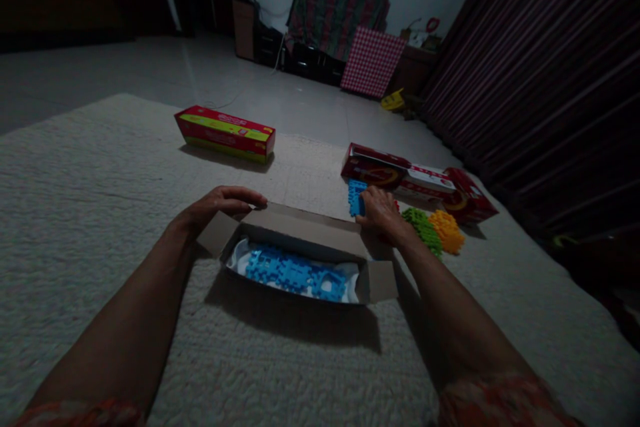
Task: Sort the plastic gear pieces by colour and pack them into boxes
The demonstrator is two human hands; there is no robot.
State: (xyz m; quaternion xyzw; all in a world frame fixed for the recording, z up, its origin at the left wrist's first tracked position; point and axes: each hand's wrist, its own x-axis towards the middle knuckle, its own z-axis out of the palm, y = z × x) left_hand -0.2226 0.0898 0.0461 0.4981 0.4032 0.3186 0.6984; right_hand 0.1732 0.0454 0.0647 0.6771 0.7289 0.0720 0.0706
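Note:
An open cardboard box [305,219] lies in front of me with its flaps spread. Inside, several blue interlocking plastic pieces [295,271] rest on a white plastic lining [240,255]. My left hand [223,201] is at the far left corner of the box, fingers stretched out along the flap's edge. Beyond the far right corner, my right hand [379,209] is closed on blue interlocking pieces [356,198], held apart from the box. Beside that hand lie a green pile [423,228] and a yellow pile [447,231] of similar pieces; a bit of red shows, partly hidden behind the hand.
A closed red and yellow box [227,133] sits at the far left of the quilted mat [90,213]. Dark red boxes [400,173] stand behind the coloured piles. Farther back are a cloth-covered cabinet [335,13] and, to the right, a striped curtain [520,47].

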